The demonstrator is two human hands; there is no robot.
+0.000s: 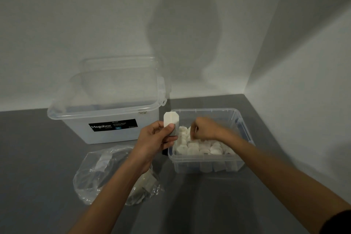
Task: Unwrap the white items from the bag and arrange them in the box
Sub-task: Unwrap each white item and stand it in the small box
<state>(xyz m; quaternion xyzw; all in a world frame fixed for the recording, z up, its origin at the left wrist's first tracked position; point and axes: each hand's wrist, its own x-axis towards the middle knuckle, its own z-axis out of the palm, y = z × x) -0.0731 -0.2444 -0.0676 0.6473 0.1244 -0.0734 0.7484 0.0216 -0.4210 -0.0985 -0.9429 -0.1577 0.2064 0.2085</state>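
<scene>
Above the small clear plastic box [207, 159], the right hand [204, 128] pinches closed over packed white items [199, 147]; at nine o'clock the left hand [153, 138] grips a flat white sachet [171, 119].

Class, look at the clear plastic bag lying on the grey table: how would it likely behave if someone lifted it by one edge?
The plastic bag is crumpled and slumped, so it would probably sag, not hold shape. It looks thin and nearly empty, so likely light. The few items inside might slide toward the lowest corner.
</scene>
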